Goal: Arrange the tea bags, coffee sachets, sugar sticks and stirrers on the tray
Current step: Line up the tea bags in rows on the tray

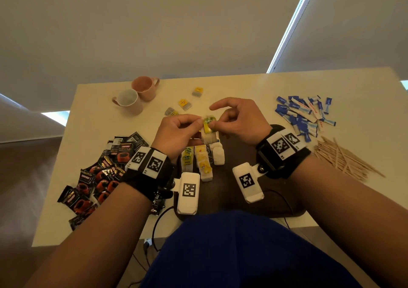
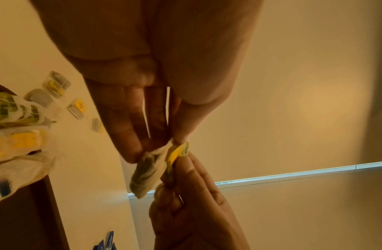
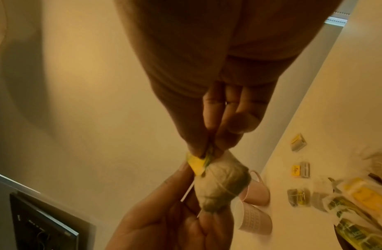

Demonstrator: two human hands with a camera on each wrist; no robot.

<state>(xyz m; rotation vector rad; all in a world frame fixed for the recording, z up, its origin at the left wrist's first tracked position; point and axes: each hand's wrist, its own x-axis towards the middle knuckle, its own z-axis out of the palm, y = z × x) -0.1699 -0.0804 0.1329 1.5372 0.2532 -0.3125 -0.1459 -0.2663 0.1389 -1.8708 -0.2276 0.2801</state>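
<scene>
- At the far left of the tabletop (image 1: pixel 92 93) we see a heap of black and red coffee sachets (image 1: pixel 97 175), partly under our left forearm
- Behind them, toward the far edge, two pink mugs (image 1: pixel 136 94) stand touching each other
- Our left hand (image 1: pixel 176 133) has its fingers curled, and thumb and fingertips pinch a tea bag (image 1: pixel 209 131) held up above the far end of the tray
- In the left wrist view that tea bag (image 2: pixel 149 170) hangs between the two hands, its yellow tag (image 2: pixel 178 151) caught at the top
- On the dark tray (image 1: pixel 238 155), just below the held bag, short rows of tea bags (image 1: pixel 202 159) lie side by side, some with green tags, some yellow, some plain white
- Three loose tea bags (image 1: pixel 184 104) lie on the tabletop beyond the tray, between the mugs and the hands
- Our right hand (image 1: pixel 239 122) pinches the yellow tag (image 1: pixel 209 124) of the same bag with thumb and a finger, while its index finger sticks out straight over the top
- To the right lies a pile of blue and white sugar sticks (image 1: pixel 305 116)
- Nearer us at the right, a loose bundle of wooden stirrers (image 1: pixel 344 159) lies just beside our right wrist
</scene>
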